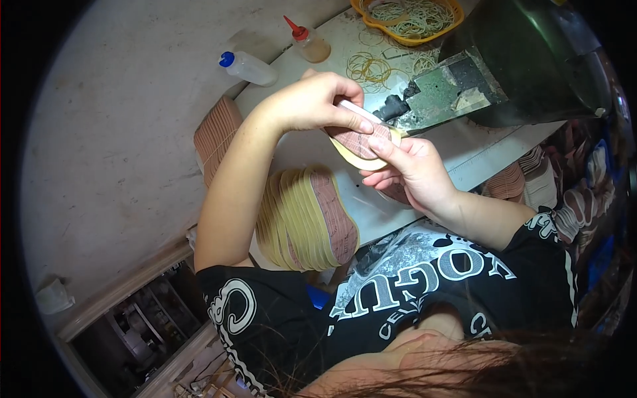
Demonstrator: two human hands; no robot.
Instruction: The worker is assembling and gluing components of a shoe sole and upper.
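Observation:
Both my hands pinch one insole [357, 144], pinkish-brown printed on top with a pale yellow rim, close to the machine's black head. My left hand [325, 101] grips its far left part, thumb on top and fingers curled around the edge. My right hand [417, 169] holds the near right side, thumb pressed on the printed face. Behind the right hand's fingers, part of another reddish-brown piece [396, 193] shows on the table. Below my left forearm lies a fanned stack of similar yellow-edged insoles [298, 219].
A green machine [458, 93] with a small black head [393, 108] stands on the white table [292, 99]. Behind are a blue-capped bottle [249, 69], a red-nozzled bottle [310, 45], loose rubber bands [369, 69] and a yellow basket [424, 38]. A banded brown stack [217, 136] leans leftward.

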